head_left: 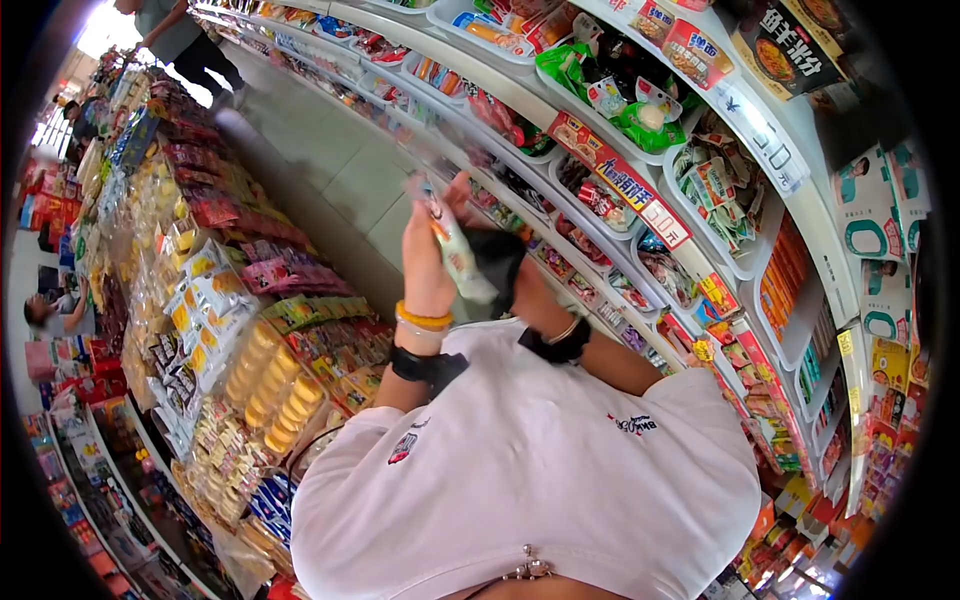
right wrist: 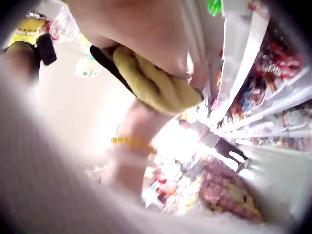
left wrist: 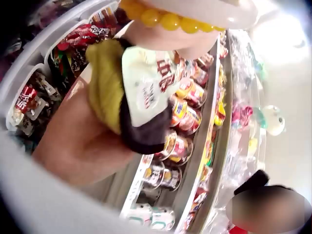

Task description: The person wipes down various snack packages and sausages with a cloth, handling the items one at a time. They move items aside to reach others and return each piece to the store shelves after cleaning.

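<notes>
In the head view both hands meet before the chest. My left hand (head_left: 425, 265), with a yellow bead bracelet, holds a pale green and white snack packet (head_left: 458, 255) against its palm side. The packet (left wrist: 146, 85) shows brown lettering in the left wrist view. My right hand (head_left: 535, 300) grips a soft black item (head_left: 492, 262) right beside the packet. Yellow, fleecy material shows on this black item (right wrist: 153, 85) in the right wrist view. The packet overlaps its dark edge in the left wrist view. Fingertips are partly blurred.
Shelves with white trays (head_left: 735, 255) of packaged snacks run along the right. A stacked snack display (head_left: 265, 370) stands close on the left. Between them a tiled aisle (head_left: 330, 165) leads away, where another person (head_left: 180, 45) stands. Cups (left wrist: 175, 146) line a shelf.
</notes>
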A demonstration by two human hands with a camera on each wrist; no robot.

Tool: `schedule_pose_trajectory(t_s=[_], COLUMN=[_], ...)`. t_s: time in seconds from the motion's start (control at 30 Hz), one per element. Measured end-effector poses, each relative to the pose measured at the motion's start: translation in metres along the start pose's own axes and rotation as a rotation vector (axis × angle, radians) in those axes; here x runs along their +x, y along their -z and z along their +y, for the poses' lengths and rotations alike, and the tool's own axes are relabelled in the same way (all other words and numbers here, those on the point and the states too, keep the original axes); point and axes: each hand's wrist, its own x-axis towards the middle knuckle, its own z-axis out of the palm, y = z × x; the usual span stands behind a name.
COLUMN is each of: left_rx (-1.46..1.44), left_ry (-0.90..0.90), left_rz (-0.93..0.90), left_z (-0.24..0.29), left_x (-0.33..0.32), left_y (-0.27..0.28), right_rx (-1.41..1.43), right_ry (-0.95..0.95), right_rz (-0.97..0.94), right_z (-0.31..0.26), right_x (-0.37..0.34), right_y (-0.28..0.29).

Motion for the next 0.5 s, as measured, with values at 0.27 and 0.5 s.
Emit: schedule_pose_trajectory(t_s=[0.27,0.5], left_rx=[-0.593,-0.814], left_ry=[-0.123,-0.039], left_rz=[-0.224,-0.272], left_z=[0.015,-0.005], left_x=[-0.015,-0.029], left_y=[-0.02,-0.027], right_rx=[-1.074,-1.232], right_ry=[0.44,0.476], right_rz=[-0.197,0.081], right_z=[-0.023,-0.044], right_x=[0.004,0.06], right_y=[-0.048,-0.059])
